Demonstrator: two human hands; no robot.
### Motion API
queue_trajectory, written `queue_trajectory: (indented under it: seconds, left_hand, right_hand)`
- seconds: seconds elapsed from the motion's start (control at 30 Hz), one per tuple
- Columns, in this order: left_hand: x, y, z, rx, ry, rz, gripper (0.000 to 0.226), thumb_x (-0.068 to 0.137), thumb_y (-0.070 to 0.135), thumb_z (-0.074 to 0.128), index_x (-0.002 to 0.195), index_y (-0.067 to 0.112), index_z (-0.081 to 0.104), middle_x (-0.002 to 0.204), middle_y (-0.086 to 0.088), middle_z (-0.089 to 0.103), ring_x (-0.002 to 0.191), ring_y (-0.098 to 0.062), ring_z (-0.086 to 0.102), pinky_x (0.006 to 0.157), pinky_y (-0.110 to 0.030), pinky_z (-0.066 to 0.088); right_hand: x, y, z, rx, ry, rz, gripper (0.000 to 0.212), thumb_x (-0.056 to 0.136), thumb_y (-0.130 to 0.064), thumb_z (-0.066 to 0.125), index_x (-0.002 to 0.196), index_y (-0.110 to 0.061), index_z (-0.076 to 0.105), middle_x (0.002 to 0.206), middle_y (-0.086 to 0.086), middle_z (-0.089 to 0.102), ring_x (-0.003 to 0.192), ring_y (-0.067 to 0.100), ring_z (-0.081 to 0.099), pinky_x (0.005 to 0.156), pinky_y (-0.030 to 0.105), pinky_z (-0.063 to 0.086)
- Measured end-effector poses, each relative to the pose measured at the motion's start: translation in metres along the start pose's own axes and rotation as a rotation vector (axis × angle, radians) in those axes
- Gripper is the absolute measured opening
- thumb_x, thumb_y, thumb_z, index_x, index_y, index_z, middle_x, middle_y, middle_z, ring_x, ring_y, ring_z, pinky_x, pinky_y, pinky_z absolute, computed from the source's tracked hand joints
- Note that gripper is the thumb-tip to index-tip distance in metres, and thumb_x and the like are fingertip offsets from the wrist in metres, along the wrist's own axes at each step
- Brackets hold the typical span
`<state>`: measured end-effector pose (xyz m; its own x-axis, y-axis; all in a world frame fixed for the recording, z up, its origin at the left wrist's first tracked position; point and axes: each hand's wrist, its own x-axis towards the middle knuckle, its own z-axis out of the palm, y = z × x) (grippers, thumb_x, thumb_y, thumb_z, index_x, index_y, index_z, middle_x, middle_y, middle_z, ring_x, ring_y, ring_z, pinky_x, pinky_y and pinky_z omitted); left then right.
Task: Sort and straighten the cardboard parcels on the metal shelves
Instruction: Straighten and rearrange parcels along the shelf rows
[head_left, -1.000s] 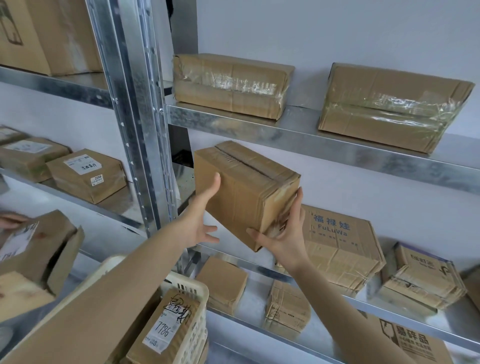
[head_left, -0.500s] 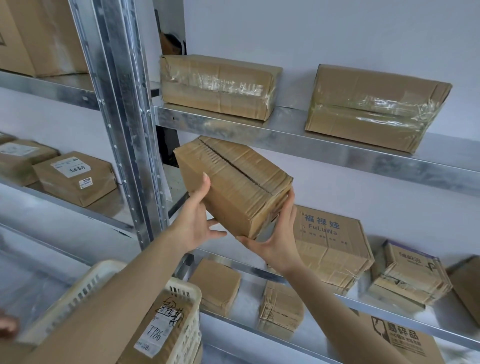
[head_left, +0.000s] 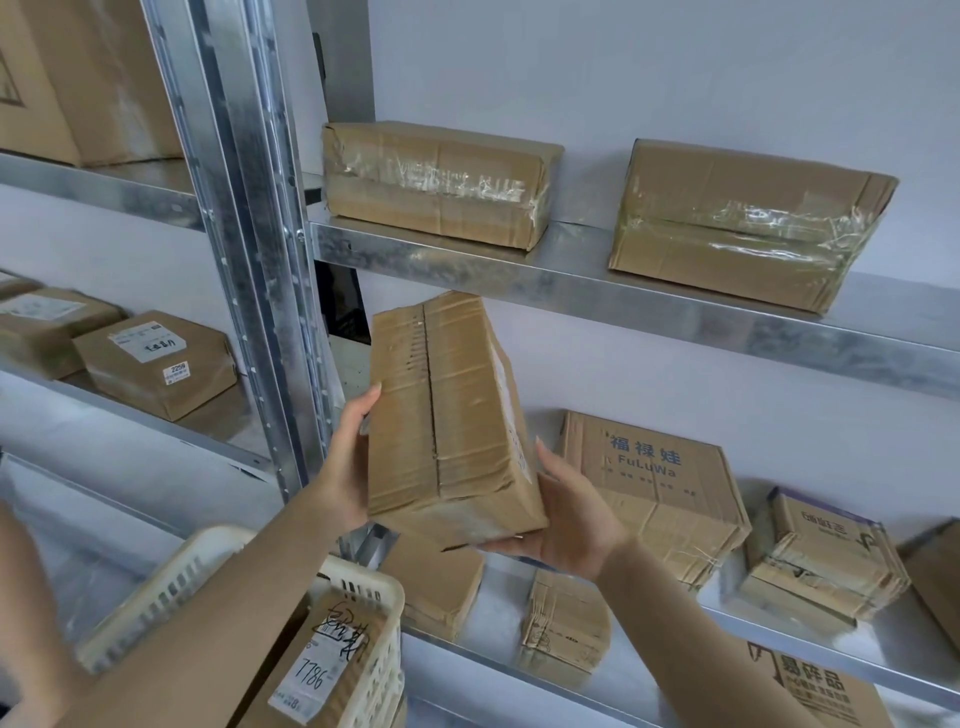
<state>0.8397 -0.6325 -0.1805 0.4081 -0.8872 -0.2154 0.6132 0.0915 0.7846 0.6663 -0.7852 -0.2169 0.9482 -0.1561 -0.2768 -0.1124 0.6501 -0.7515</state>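
A: So, how far along was the sorting at that point?

B: Partway, I'd judge. Both hands were taken up with one long parcel (head_left: 447, 415), held clear of the shelves at frame centre, nearly on end and tilted. The left hand (head_left: 348, 467) gripped its left side; the right hand (head_left: 566, 525) cupped its lower right corner.

A: What looked settled?

B: On the upper shelf (head_left: 571, 291) a taped parcel (head_left: 436, 182) and a second taped parcel (head_left: 748, 218) lay flat, well apart. At the left of the frame a labelled parcel (head_left: 156, 364) sat squarely beside others.

A: And what was left?

B: The long parcel had no place yet. On the middle shelf (head_left: 779, 639) the FuLuWa box (head_left: 654, 488) and a small box (head_left: 821, 551) to its right looked askew, and the basket (head_left: 363, 592) at lower left held at least the parcel marked 7786 (head_left: 322, 670).
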Motion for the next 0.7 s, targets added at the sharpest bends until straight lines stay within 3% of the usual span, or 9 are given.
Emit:
queue_trajectory:
  seconds: [0.07, 0.1, 0.23, 0.33, 0.43, 0.6, 0.7]
  left_hand:
    - [0.0, -0.002, -0.005, -0.004, -0.043, -0.01, 0.074, 0.039, 0.064, 0.081, 0.1, 0.021, 0.077, 0.103, -0.009, 0.072, 0.092, -0.026, 0.07, 0.083, -0.042, 0.054]
    - [0.0, -0.003, -0.006, -0.009, -0.037, -0.007, 0.072, 0.043, 0.065, 0.079, 0.101, 0.021, 0.077, 0.102, -0.009, 0.072, 0.09, -0.026, 0.07, 0.081, -0.041, 0.055]
    - [0.002, -0.003, -0.004, 0.069, 0.174, 0.028, 0.047, 0.088, 0.057, 0.047, 0.112, 0.021, 0.066, 0.099, -0.008, 0.072, 0.088, -0.023, 0.068, 0.07, -0.034, 0.057]
    - [0.013, -0.006, -0.009, 0.374, 0.437, 0.211, 0.041, 0.094, 0.039, 0.053, 0.132, 0.024, 0.052, 0.131, -0.003, 0.057, 0.118, -0.022, 0.055, 0.09, -0.039, 0.047]
    - [0.018, -0.012, -0.002, 0.62, 0.551, 0.376, 0.035, 0.096, 0.024, 0.053, 0.131, 0.021, 0.051, 0.137, -0.002, 0.051, 0.126, -0.023, 0.047, 0.105, -0.043, 0.039]
    - [0.016, -0.022, 0.025, 0.648, 0.469, 0.381, 0.033, 0.102, 0.04, 0.032, 0.121, 0.023, 0.053, 0.112, 0.008, 0.057, 0.096, -0.005, 0.054, 0.072, -0.016, 0.035]
    - [0.015, -0.026, 0.028, 0.628, 0.491, 0.36, 0.037, 0.102, 0.042, 0.026, 0.126, 0.024, 0.048, 0.113, 0.007, 0.053, 0.099, -0.008, 0.049, 0.082, -0.023, 0.034]
  right_hand:
    - [-0.001, 0.0, 0.001, -0.04, -0.033, -0.023, 0.077, 0.076, -0.05, 0.073, 0.141, -0.015, 0.049, 0.144, 0.017, 0.049, 0.129, 0.039, 0.05, 0.1, 0.063, 0.043]
    - [-0.001, 0.0, 0.002, -0.046, -0.023, -0.031, 0.077, 0.074, -0.047, 0.076, 0.139, -0.015, 0.051, 0.142, 0.017, 0.052, 0.128, 0.039, 0.051, 0.1, 0.062, 0.043]
    - [-0.002, 0.002, 0.004, -0.102, 0.091, -0.084, 0.078, 0.064, -0.038, 0.087, 0.133, -0.016, 0.057, 0.131, 0.012, 0.062, 0.118, 0.032, 0.061, 0.099, 0.057, 0.047]
    - [-0.002, 0.003, 0.002, -0.204, 0.228, -0.173, 0.053, 0.078, -0.027, 0.079, 0.127, -0.021, 0.059, 0.121, 0.006, 0.069, 0.105, 0.023, 0.067, 0.095, 0.047, 0.053]
    - [0.002, 0.004, 0.002, -0.308, 0.29, -0.273, 0.046, 0.086, -0.019, 0.069, 0.13, -0.022, 0.055, 0.122, 0.004, 0.069, 0.112, 0.024, 0.065, 0.091, 0.035, 0.054]
    - [0.012, 0.011, 0.006, -0.434, 0.373, -0.455, 0.054, 0.087, -0.017, 0.07, 0.136, -0.027, 0.049, 0.125, -0.003, 0.067, 0.116, 0.015, 0.062, 0.094, 0.028, 0.052]
    - [0.019, 0.017, 0.006, -0.514, 0.421, -0.508, 0.064, 0.086, -0.02, 0.072, 0.142, -0.033, 0.042, 0.128, -0.006, 0.064, 0.117, 0.011, 0.061, 0.094, 0.027, 0.052]
